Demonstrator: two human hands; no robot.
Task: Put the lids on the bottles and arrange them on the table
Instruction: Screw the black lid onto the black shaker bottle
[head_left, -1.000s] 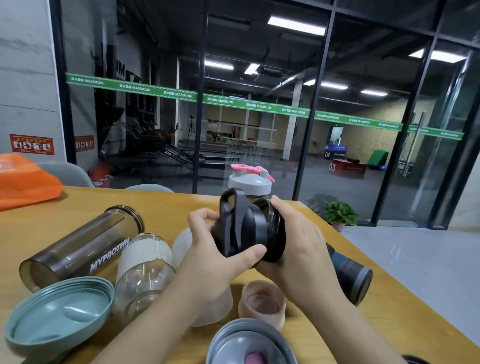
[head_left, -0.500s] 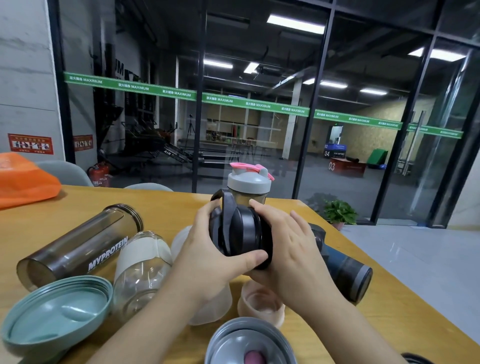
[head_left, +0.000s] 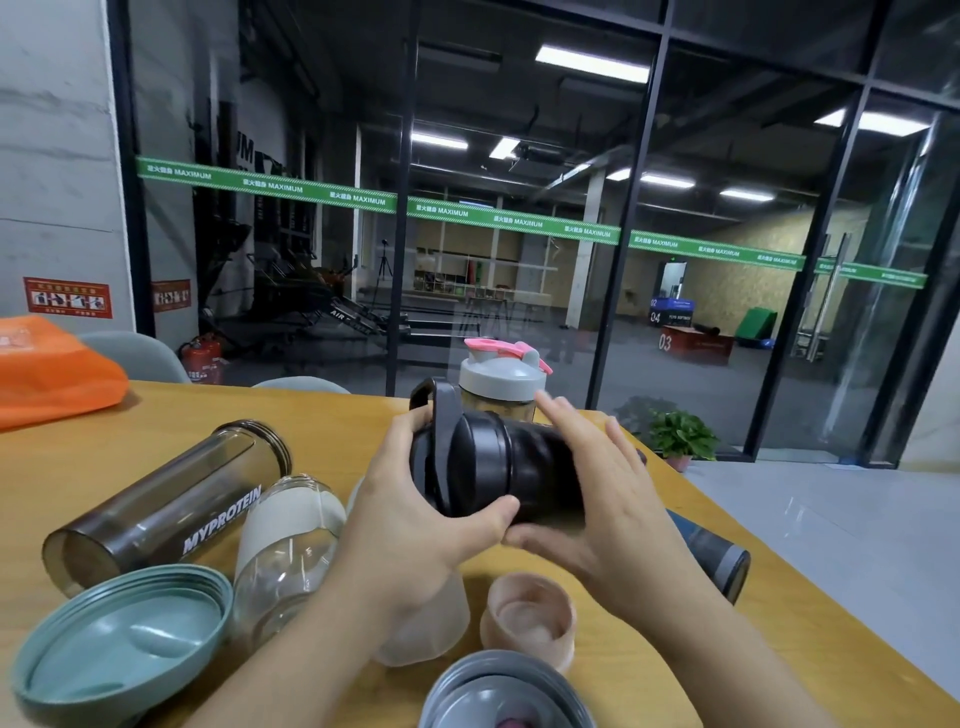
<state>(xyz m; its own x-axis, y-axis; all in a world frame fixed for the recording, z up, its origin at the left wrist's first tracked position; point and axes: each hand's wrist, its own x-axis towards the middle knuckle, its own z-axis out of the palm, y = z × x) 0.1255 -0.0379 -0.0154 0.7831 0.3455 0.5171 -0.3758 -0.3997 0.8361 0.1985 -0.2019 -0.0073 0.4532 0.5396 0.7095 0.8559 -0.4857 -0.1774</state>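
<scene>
Black bottle (head_left: 540, 467) held on its side above mid-table, mouth toward the left; horizontal so both hands can twist against each other. Left hand (head_left: 415, 525) wrapped round black lid (head_left: 457, 457), thumb under, fingers over the top; looks mid-screw, lid seated against the neck, tightness not visible. Right hand (head_left: 602, 514) cradling the bottle body from below, thumb against it, upper fingers lifted and splayed; probably regripping between turns.

One finished bottle, pink-and-grey lid (head_left: 504, 364), upright near the far edge; likely start of the arranged row. Rest unlidded, lying down: smoky MYPROTEIN bottle (head_left: 171, 504) toward the left edge, clear glass bottle (head_left: 285, 545) just beside it, dark blue bottle (head_left: 717, 561) near the right edge. Loose along the near edge: teal lid (head_left: 119, 639), grey lid (head_left: 498, 691), pink cap (head_left: 530, 618); upside down, within reach for next pairings.
</scene>
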